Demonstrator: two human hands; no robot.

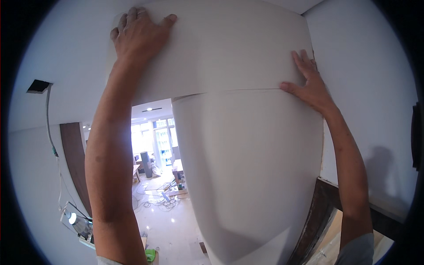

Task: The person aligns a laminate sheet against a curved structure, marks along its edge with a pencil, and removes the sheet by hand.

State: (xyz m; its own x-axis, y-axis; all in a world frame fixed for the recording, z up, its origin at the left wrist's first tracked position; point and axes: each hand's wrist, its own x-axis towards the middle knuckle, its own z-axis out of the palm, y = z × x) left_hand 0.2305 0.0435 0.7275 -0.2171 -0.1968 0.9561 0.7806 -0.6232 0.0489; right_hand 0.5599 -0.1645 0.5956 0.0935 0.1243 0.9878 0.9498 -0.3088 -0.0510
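Both my arms are raised against a wide off-white panel. My left hand lies at its upper left edge, fingers apart and thumb stretched out to the right. At the right edge, by the corner with the side wall, my right hand rests with its fingers spread and its thumb on the seam. That thin seam runs under the panel, and a second off-white panel stands directly below it. Toward its left end the seam looks slightly wider and darker.
Left of the lower panel an opening shows a bright room with cables and boards on a shiny floor. A flexible conduit hangs from a square ceiling hole. Below it is a lit lamp. Dark brown framing stands at lower right.
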